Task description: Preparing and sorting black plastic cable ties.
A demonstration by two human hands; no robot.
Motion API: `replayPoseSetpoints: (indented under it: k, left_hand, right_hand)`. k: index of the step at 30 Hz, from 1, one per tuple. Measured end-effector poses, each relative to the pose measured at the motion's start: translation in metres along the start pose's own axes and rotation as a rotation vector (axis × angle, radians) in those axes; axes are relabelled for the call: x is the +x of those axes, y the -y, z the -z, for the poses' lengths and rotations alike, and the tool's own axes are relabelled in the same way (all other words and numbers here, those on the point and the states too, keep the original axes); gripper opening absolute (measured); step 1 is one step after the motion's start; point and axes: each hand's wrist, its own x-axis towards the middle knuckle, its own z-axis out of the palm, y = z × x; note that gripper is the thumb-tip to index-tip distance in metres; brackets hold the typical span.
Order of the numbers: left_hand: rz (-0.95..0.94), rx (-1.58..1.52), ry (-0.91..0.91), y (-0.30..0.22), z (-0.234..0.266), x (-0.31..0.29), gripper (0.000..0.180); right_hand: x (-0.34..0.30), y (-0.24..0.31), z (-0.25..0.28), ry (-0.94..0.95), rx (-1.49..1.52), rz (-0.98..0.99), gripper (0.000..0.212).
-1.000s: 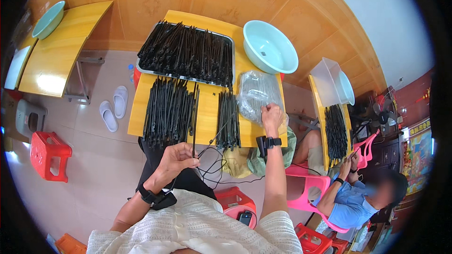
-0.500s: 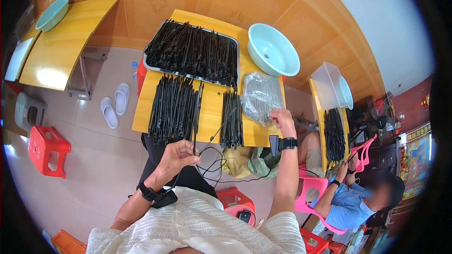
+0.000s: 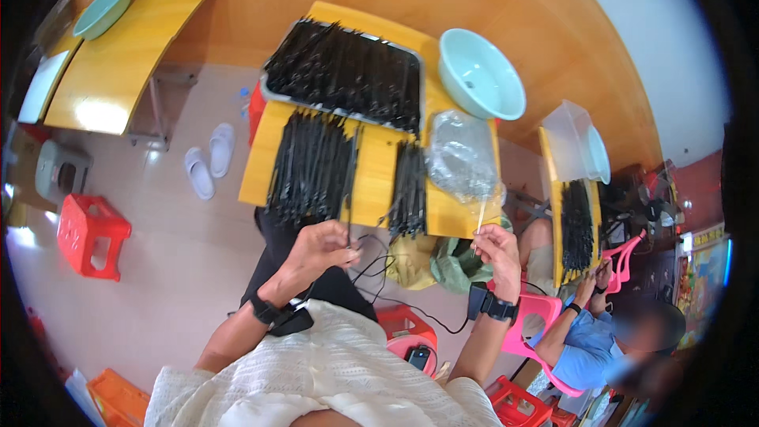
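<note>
My left hand [image 3: 320,253] is closed in a pinch on the lower end of a thin black stick [image 3: 349,217], just off the table's near edge. Pinched in my right hand [image 3: 498,249] is a thin pale stick [image 3: 481,210], pointing up beside a clear plastic bag [image 3: 460,154]. A broad row of black sticks [image 3: 310,170] lies on the table past my left hand. A narrower bundle of black sticks [image 3: 408,190] is between that row and the bag. Farther back, more dark sticks [image 3: 348,71] heap up in a metal tray [image 3: 422,71].
A light blue basin [image 3: 490,83] stands at the yellow table's [image 3: 371,166] far right corner. To the right, a person in blue [image 3: 589,348] sits by another table with black sticks [image 3: 576,225]. Red stools [image 3: 95,229] and slippers [image 3: 211,160] are on the floor. Black cables [image 3: 427,312] hang near me.
My right hand has come away from the plastic bag toward me, and a pale stick now shows in it. My left hand still pinches the black stick. The whole view has shifted slightly.
</note>
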Motion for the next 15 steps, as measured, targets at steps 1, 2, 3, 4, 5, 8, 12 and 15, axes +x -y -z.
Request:
replayPoseSetpoints:
  k: [1, 2, 3, 4, 5, 8, 12, 15]
  left_hand:
    - [0.010, 0.000, -0.027, -0.001, -0.003, 0.002, 0.016]
    - [-0.021, -0.024, 0.017, 0.000, -0.007, 0.004, 0.016]
    - [-0.055, -0.046, 0.061, 0.000, -0.009, 0.005, 0.016]
    - [-0.049, -0.045, 0.037, 0.000, -0.010, 0.003, 0.016]
    - [-0.061, -0.080, 0.078, -0.001, -0.010, 0.003, 0.017]
    - [-0.103, -0.120, 0.090, -0.001, -0.010, -0.001, 0.017]
    - [-0.138, -0.113, 0.065, -0.007, -0.005, -0.011, 0.018]
    - [-0.069, -0.106, 0.070, -0.010, -0.002, -0.013, 0.019]
  right_hand:
    - [-0.005, 0.003, -0.013, 0.024, 0.005, -0.014, 0.009]
    - [-0.011, 0.008, -0.030, 0.024, 0.136, 0.072, 0.008]
    - [-0.014, 0.012, -0.047, 0.021, 0.269, 0.159, 0.007]
    - [-0.016, 0.014, -0.065, 0.052, 0.337, 0.161, 0.009]
    - [-0.015, 0.015, -0.083, 0.092, 0.397, 0.161, 0.011]
    - [-0.008, 0.019, -0.132, 0.222, 0.623, 0.155, 0.009]
    - [-0.004, 0.015, -0.166, 0.309, 0.866, 0.063, 0.011]
    - [-0.006, 0.016, -0.177, 0.415, 0.932, 0.087, 0.012]
